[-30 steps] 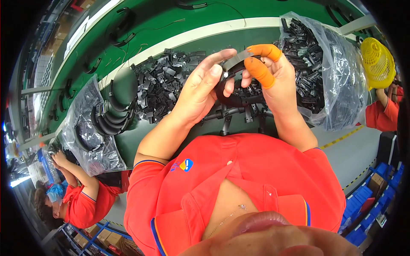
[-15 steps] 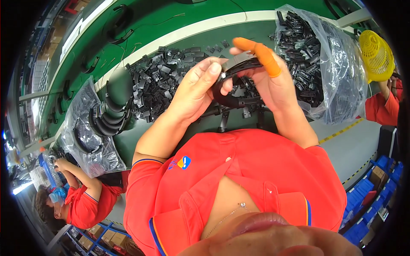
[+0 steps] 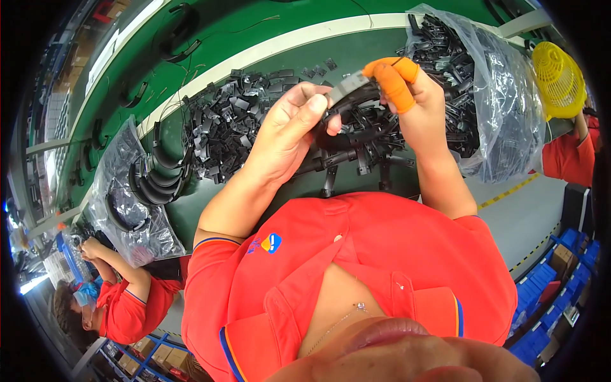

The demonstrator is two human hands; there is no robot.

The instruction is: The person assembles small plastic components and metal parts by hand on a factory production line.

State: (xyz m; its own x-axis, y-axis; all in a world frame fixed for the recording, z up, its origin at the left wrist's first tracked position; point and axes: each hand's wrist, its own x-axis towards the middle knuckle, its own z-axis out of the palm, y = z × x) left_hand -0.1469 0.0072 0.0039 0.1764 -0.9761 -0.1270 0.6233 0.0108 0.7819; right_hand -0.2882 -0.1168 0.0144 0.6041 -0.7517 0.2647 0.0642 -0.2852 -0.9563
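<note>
A black curved headphone headband [image 3: 358, 137] is raised over the bench between my hands. My left hand [image 3: 286, 124] grips one end of it, thumb on top and fingers curled beneath. A flat grey metal strip [image 3: 347, 86] lies along the headband's upper side, running from my left thumb to my right fingertips. My right hand [image 3: 421, 105] wears orange finger cots [image 3: 396, 86] on two fingers. Its fingers are bent and pressed together at the strip's far end; their tips are partly hidden. Below the headband, black slider-like parts [image 3: 331, 179] lie on the bench.
Small black plates [image 3: 229, 124] are heaped left of my hands. Further left, finished-looking headbands [image 3: 153, 184] rest on a plastic bag [image 3: 137, 245]. A clear bag [image 3: 506, 108] of black parts stands right, beside a yellow basket [image 3: 559, 79]. A co-worker [image 3: 137, 302] works at left.
My right hand has moved slightly right, and its fingers have curled from extended to bent at the strip's end. The headband has tilted a little, with my left hand still gripping it.
</note>
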